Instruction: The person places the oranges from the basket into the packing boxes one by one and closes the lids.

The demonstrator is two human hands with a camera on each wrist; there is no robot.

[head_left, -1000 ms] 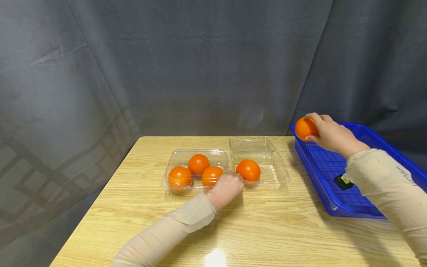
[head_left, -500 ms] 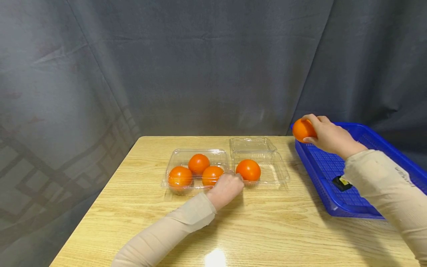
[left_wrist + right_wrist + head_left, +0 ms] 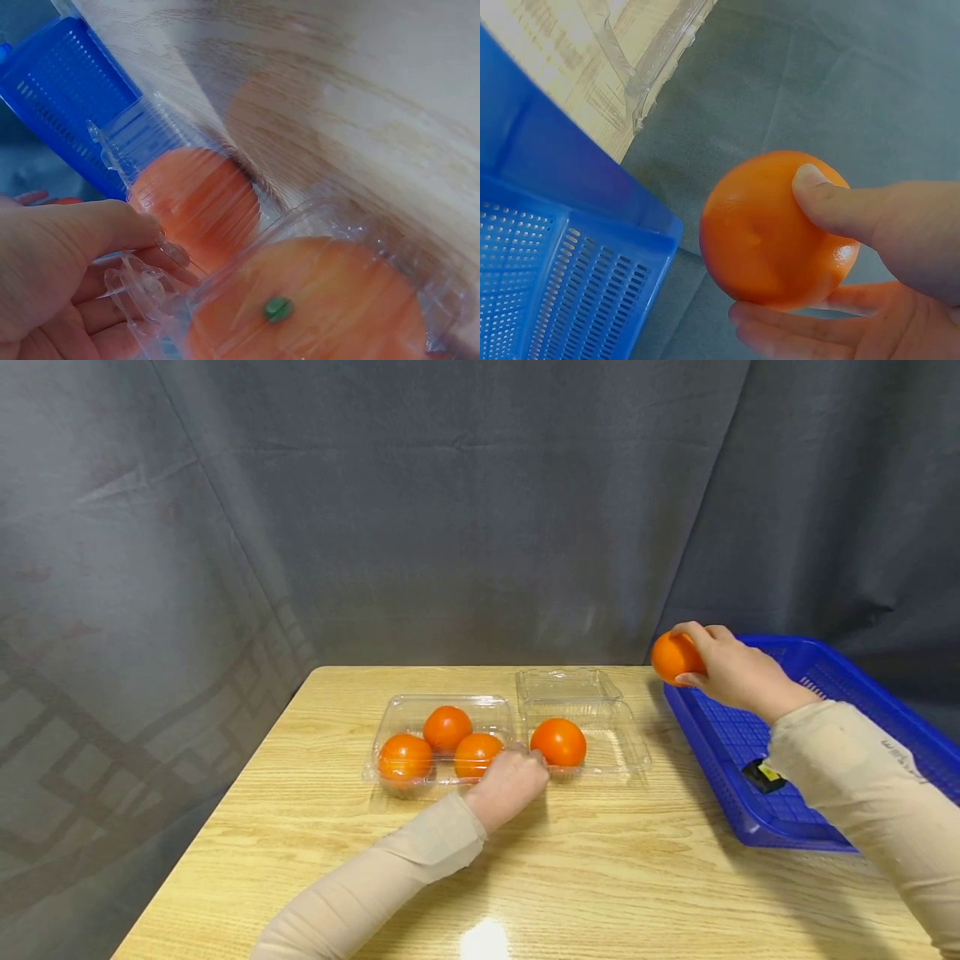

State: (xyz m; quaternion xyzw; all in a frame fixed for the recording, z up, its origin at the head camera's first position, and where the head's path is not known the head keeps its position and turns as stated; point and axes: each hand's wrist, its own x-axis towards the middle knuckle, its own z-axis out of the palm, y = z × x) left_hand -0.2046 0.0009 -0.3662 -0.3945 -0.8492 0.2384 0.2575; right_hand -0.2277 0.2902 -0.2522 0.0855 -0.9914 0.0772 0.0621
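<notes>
My right hand (image 3: 738, 670) grips an orange (image 3: 673, 658) over the near-left corner region of the blue plastic basket (image 3: 701, 768), thumb on one side and fingers beneath it in the right wrist view. My left hand (image 3: 512, 785) pinches the plastic rim of a clear clamshell box (image 3: 618, 739) at its front corner, thumb (image 3: 112, 229) on top. One orange (image 3: 558, 742) sits inside that box, whose lid (image 3: 568, 685) lies folded back. Beside it, a second clear box (image 3: 487, 703) contains three oranges, one of them the back orange (image 3: 447, 729).
A small black object (image 3: 763, 775) with a yellow mark lies in the basket. The wooden table (image 3: 600, 877) runs up to a dark grey curtain (image 3: 465, 527) at the back.
My right hand has moved slightly left and down with the orange, toward the basket's left rim. The left hand and both boxes stay where they were.
</notes>
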